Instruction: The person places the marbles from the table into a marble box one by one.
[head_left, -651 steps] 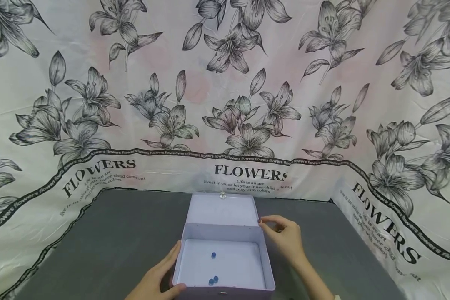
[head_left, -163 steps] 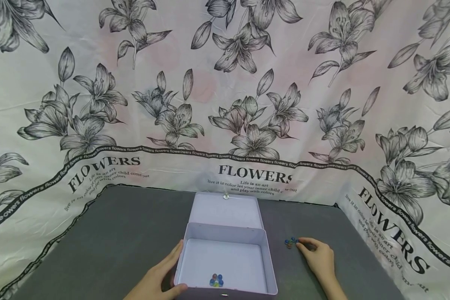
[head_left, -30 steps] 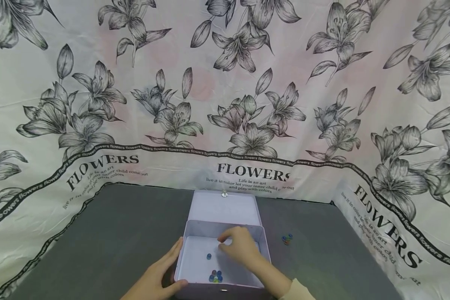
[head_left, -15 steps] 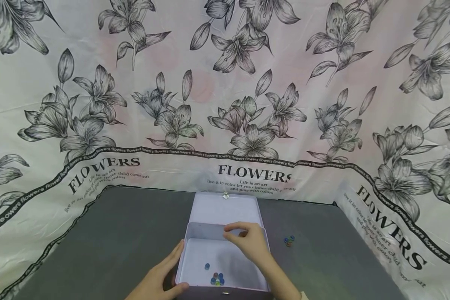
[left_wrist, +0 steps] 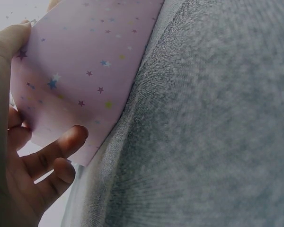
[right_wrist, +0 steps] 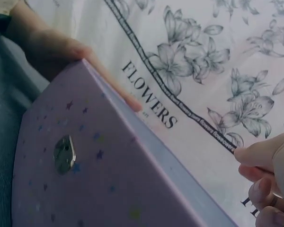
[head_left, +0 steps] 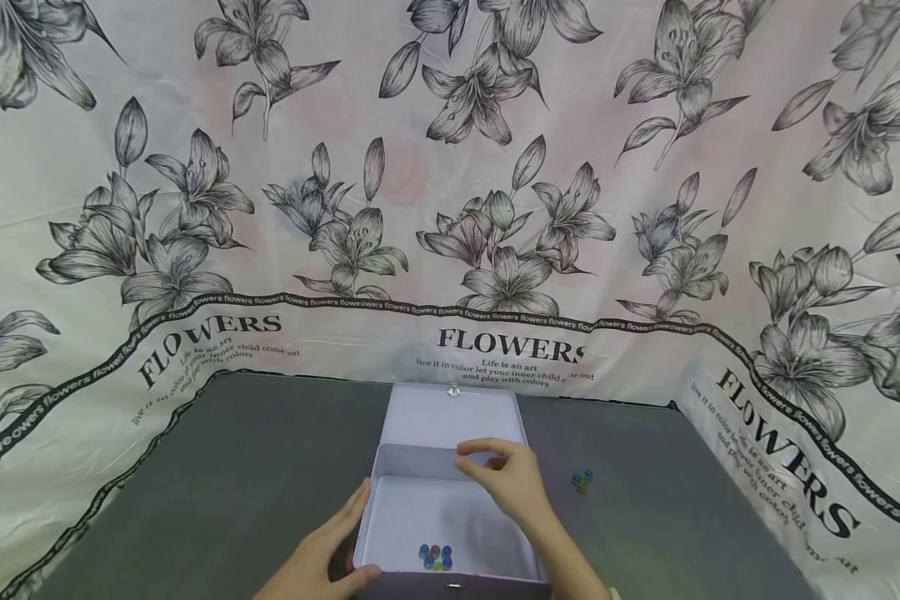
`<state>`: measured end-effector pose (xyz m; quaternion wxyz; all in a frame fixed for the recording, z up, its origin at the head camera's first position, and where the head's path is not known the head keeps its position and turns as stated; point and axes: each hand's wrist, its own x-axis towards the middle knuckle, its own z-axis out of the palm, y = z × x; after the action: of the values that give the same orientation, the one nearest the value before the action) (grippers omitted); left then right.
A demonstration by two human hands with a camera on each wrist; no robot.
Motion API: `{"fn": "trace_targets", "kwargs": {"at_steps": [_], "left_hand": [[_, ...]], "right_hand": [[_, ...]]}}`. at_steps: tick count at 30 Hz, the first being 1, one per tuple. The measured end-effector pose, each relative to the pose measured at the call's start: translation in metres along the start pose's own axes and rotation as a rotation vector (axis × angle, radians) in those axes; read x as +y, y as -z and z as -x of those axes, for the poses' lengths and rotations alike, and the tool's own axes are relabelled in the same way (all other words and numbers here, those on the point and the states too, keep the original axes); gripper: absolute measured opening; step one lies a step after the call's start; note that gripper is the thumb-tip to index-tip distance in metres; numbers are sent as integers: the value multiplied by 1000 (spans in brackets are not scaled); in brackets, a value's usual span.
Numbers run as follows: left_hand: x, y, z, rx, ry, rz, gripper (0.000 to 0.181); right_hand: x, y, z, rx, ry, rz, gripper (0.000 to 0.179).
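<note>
A pale lilac box [head_left: 450, 525] with a star print stands with its lid [head_left: 450, 417] tipped back. My left hand [head_left: 318, 546] grips its near left corner, thumb on the front rim and fingers along the left side; the left wrist view shows fingertips against the printed wall. Inside, several glass marbles [head_left: 436, 557], blue, reddish and yellow-green, cluster near the front wall. Above the box's right half hovers my right hand [head_left: 513, 479], thumb and index finger bent towards each other. I see nothing between them. Several more marbles [head_left: 582, 481] lie on the table to the right.
The grey tabletop [head_left: 255, 475] extends on both sides of the box. A white curtain [head_left: 360, 342] with printed lilies and lettering stands behind and beside it. A metal clasp [right_wrist: 65, 154] sits on the box's front.
A lone blue marble has rolled towards the front wall and joined the cluster. My right hand has risen slightly and moved back to the right. The left hand keeps its place on the box.
</note>
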<state>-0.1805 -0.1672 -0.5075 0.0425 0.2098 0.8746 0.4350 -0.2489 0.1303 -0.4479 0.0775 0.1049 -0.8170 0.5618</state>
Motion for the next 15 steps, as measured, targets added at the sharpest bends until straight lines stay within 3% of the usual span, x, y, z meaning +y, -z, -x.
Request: {"fn": "trace_targets", "kwargs": {"at_steps": [8, 15], "left_hand": [[0, 0, 0, 6, -16, -3, 99], [0, 0, 0, 9, -23, 4, 98]], "right_hand": [[7, 14, 4, 13, -2, 30, 18], [20, 37, 6, 73, -5, 42, 21]]}}
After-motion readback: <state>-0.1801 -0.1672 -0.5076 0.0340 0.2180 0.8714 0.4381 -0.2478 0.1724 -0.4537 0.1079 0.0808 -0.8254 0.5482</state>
